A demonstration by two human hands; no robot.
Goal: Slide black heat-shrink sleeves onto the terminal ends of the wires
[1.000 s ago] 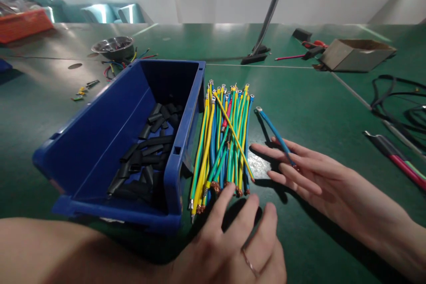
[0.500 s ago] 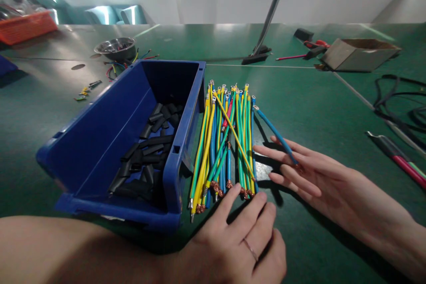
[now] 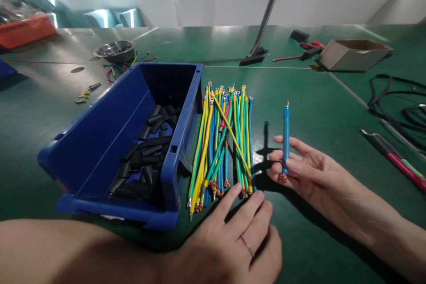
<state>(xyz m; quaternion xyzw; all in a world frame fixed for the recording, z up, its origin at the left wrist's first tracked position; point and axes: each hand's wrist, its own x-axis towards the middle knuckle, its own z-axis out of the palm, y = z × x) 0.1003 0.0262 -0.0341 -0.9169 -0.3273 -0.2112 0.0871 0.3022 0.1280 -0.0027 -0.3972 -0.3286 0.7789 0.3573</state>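
My right hand [image 3: 316,177] pinches a short blue wire [image 3: 286,137] between thumb and fingers, above the table to the right of the bunch. The wire stands nearly upright, with a metal terminal on top and a bare copper end at the bottom. Flat on the table, my left hand [image 3: 239,235] lies with its fingers apart, the fingertips at the bare copper ends of a bunch of wires [image 3: 246,142]. These are yellow, green and blue, with metal lugs at their far ends. A yellow-green wire crosses over the others, and a red piece shows among them.
Left of the bunch stands a blue bin [image 3: 109,128] with black tubing pieces [image 3: 153,153]. Farther back are a metal bowl [image 3: 115,52], an orange basket [image 3: 26,31], a lamp stand [image 3: 269,9] and a cardboard box [image 3: 353,55]. Black cables [image 3: 392,93] and a red-and-black tool [image 3: 396,159] lie right.
My right hand has turned the blue wire from a slant to nearly upright, and its fingers have closed around it. My left hand has barely moved.
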